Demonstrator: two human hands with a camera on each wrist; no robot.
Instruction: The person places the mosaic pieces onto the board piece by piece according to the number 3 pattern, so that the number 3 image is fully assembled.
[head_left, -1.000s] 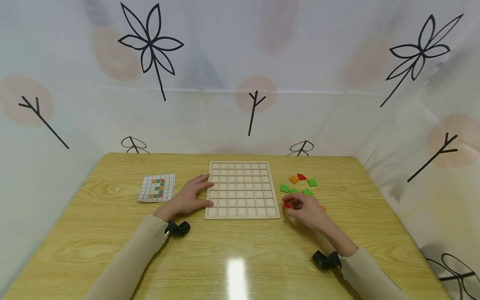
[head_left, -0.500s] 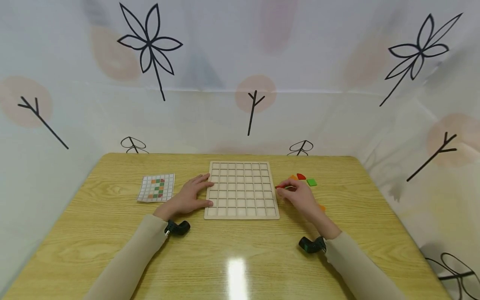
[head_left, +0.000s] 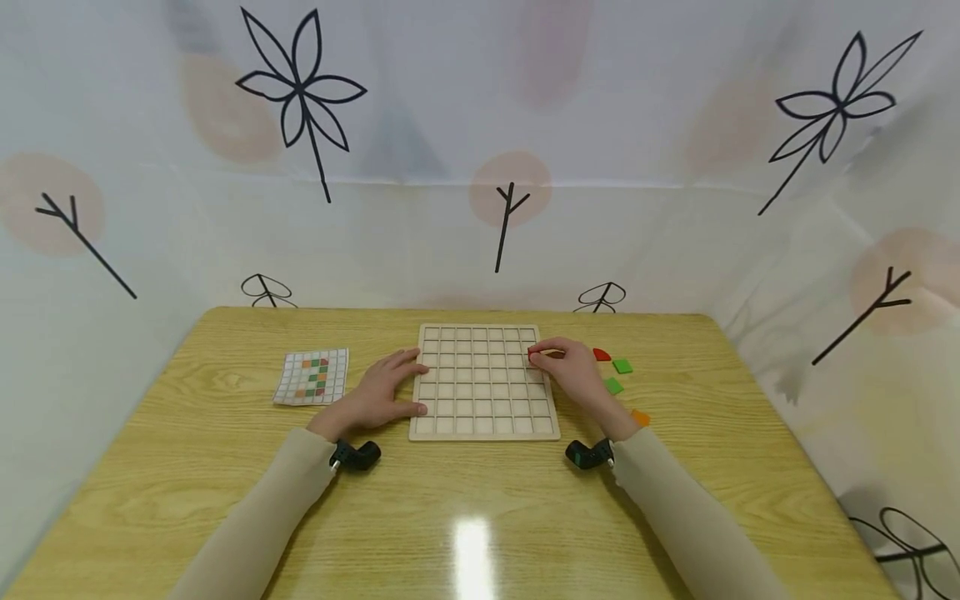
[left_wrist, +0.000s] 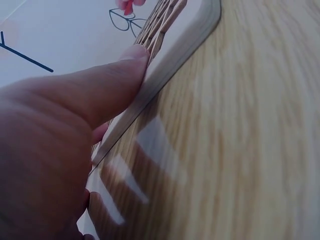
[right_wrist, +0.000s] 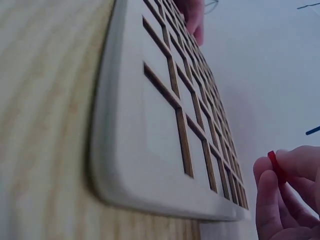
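Note:
A wooden grid board (head_left: 480, 437) lies on the table with its square cells bare. My left hand (head_left: 378, 390) rests along its left edge, fingers spread. In the left wrist view the thumb (left_wrist: 112, 82) lies on the board's rim. Over the upper right cells, my right hand (head_left: 576, 377) pinches a small red piece (right_wrist: 276, 167) between thumb and fingertips. The piece is mostly covered by the fingers, so its shape cannot be told. Right of that hand lie a red quarter-round piece (head_left: 602, 354), green square tiles (head_left: 622, 366) and an orange piece (head_left: 640, 417).
A paper pattern card (head_left: 311, 377) with coloured squares on a grid lies left of the left hand. The wooden table (head_left: 390, 517) ends at a patterned white cloth (head_left: 420, 250) behind and at both sides.
My right hand picked up the red piece among the loose pieces and carried it left and away from me, over the board's right side. The left hand stayed put.

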